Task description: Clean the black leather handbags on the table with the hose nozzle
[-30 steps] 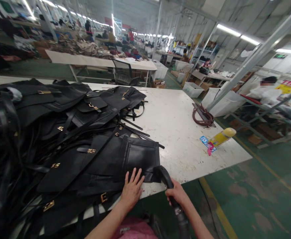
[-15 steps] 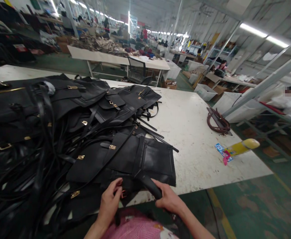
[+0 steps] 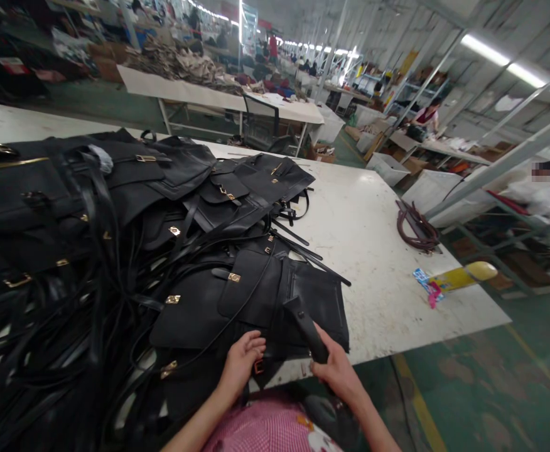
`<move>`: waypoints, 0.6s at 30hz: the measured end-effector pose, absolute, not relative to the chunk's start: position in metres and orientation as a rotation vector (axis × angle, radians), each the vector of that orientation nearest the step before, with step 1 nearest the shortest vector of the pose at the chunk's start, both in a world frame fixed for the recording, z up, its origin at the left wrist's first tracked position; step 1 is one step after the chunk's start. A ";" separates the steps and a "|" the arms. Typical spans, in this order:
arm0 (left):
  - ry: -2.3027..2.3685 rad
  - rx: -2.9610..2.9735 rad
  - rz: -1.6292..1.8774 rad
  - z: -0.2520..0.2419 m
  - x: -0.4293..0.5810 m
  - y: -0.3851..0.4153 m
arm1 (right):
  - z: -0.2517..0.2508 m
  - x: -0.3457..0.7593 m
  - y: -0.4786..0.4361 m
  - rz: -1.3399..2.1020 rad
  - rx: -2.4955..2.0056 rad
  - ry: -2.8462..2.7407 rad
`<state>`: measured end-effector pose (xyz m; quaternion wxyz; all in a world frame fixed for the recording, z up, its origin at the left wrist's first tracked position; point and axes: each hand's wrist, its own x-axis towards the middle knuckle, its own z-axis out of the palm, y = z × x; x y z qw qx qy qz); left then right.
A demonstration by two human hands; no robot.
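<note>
My right hand [image 3: 334, 364] is wrapped round a black strap-like piece [image 3: 307, 329], whose end rises over the nearest black bag. Close to the table's front edge, my left hand [image 3: 245, 361] has its fingers curled beside a small reddish buckle [image 3: 258, 366]; whether it grips anything is hidden. Under and beyond both hands lies a flat black bag [image 3: 251, 292] with gold clasps. A large heap of black bags and straps [image 3: 129, 182] covers the left side of the white table [image 3: 360, 220].
A yellow bottle [image 3: 463, 276] lies by a blue and pink packet [image 3: 428, 287] on the right. Behind them sits a coiled brown strap [image 3: 416, 227]. A black mesh chair [image 3: 260, 122] stands beyond the table. A person [image 3: 428, 117] is at a far table.
The strap-like piece in my right hand has been raised and stands more upright. Both hands appear slightly further right, and the view has shifted a little.
</note>
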<state>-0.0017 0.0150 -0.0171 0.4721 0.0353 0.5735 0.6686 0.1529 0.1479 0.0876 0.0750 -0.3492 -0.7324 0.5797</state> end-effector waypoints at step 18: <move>1.778 -0.029 1.544 -0.021 0.034 0.098 | 0.074 0.101 0.266 2.027 -1.024 -2.210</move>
